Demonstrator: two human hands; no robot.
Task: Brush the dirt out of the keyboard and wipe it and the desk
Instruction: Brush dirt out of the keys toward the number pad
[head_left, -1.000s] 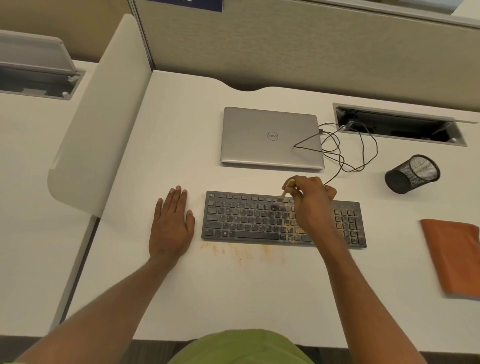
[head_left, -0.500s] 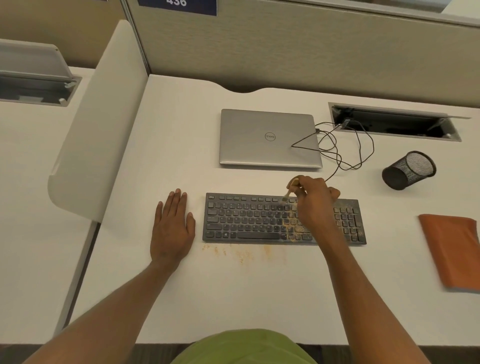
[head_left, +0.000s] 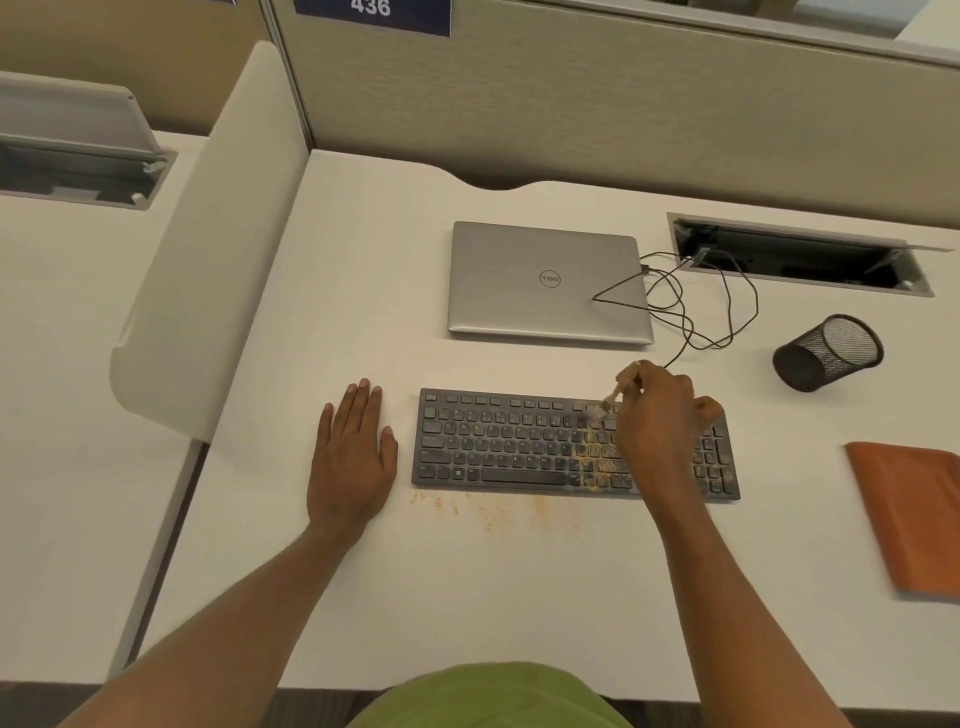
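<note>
On the keyboard, upper right, the right hand pinches a small brush; beside its left end the left hand lies flat, fingers straight. Dirt covers its right keys and the tabletop in front, so brushing looks part done. The orange cloth, to its right, lies unused.

White desk. Beneath the right hand's grip on the brush: dark keyboard. Beyond the grip: closed silver laptop and looped black cable. Right of it: mesh cup on its side, orange cloth. Left and nearer: tan crumbs; further left, the left hand lies flat.
</note>
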